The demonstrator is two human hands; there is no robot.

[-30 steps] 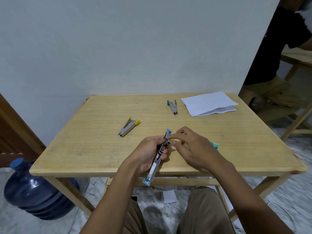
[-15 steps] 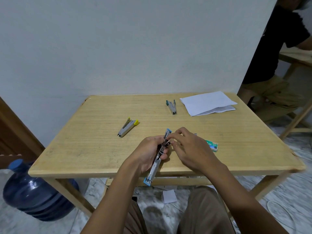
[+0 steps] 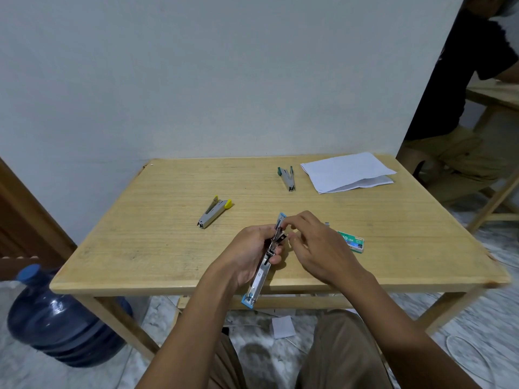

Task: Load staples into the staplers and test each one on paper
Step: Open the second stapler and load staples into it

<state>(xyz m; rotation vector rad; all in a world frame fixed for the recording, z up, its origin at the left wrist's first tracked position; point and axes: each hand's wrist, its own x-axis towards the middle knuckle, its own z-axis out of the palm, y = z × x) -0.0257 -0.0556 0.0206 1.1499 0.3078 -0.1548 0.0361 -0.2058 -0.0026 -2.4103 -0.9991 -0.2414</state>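
Left hand [image 3: 248, 255] grips the blue stapler [image 3: 259, 279] around its middle, swung open lengthwise, over the near edge of the wooden table [image 3: 134, 248]; its near blue end hangs past the edge. Right hand [image 3: 317, 248] has curled fingertips [image 3: 289, 221] pinching the stapler's far blue end; any staples between them are too small to tell. Green staple box [image 3: 353, 241] lies just right of the right hand. Yellow stapler [image 3: 214, 211] lies mid-table left, green stapler [image 3: 287, 178] further back, beside the folded paper [image 3: 348, 171]. Blue water jug [image 3: 56, 318] stands on the floor left. Another person [image 3: 455, 102] sits at far right.
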